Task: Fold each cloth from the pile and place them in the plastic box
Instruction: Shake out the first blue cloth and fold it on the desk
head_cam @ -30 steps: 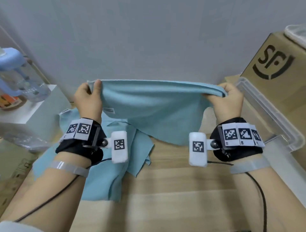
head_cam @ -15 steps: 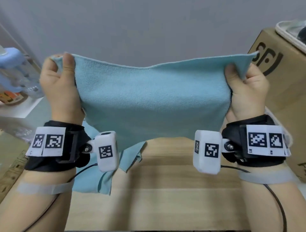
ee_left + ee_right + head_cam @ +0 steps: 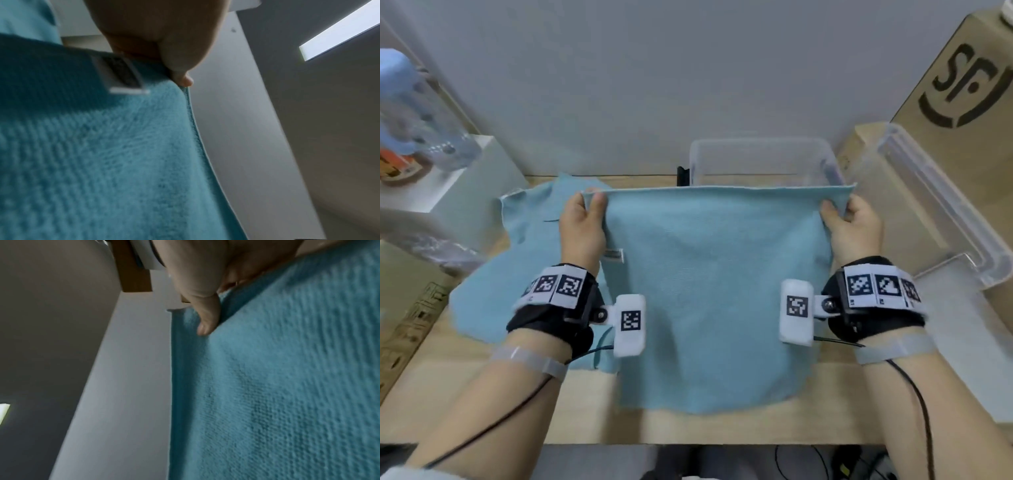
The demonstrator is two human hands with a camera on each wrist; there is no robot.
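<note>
the left hand and right hand each pinch a top corner of the blue cloth, stretched over the surface with the box at twelve o'clock; likely soft and limp, best held at corners.

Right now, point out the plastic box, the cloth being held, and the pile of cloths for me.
plastic box [image 3: 760, 143]: head view, its far rim.
held blue cloth [image 3: 715, 294]: head view, middle of the spread panel.
pile of cloths [image 3: 530, 233]: head view, top cloth, left of the left hand [image 3: 582, 228].
</note>
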